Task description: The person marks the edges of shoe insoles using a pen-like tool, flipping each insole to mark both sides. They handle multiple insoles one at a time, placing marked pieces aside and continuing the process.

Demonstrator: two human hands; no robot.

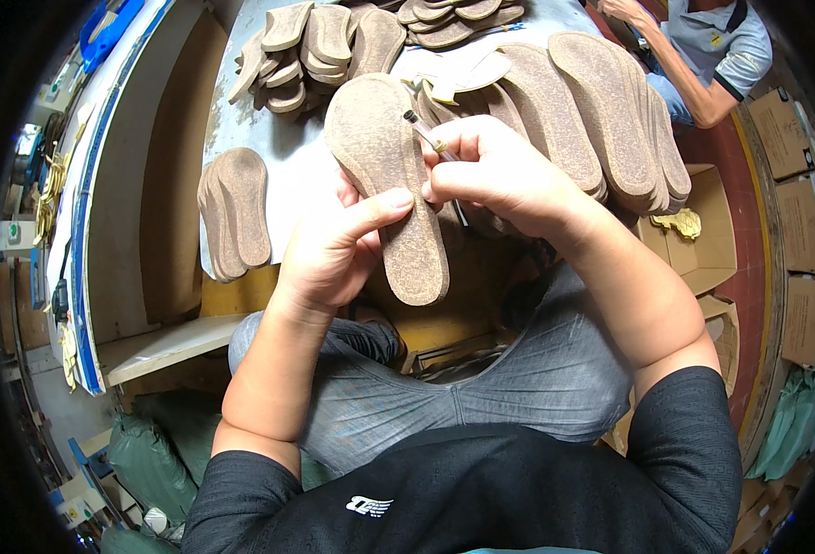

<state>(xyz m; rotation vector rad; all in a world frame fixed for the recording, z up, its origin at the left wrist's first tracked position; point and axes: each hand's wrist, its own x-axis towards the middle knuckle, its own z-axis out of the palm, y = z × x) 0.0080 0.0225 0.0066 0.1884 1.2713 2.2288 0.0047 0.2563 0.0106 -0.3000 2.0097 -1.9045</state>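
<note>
A brown speckled shoe insole (370,125) is held up over my lap, its wide end pointing away from me. My left hand (333,245) grips it along the left side, thumb lying flat across its narrower middle. In my right hand (504,175) is a slim pen (425,135) with a dark end, pinched between the fingers and leaning toward the insole's right edge. The right thumb tip is by that edge as well. Whether the pen touches the insole I cannot tell.
Fanned insoles (236,217) lie at the table's left, larger rows (601,120) at the right, and stacked piles (324,42) at the back. A raised white-topped shelf (102,157) stands left. An open cardboard box (703,249) sits right, and a co-worker's arm (694,83) is at the far right.
</note>
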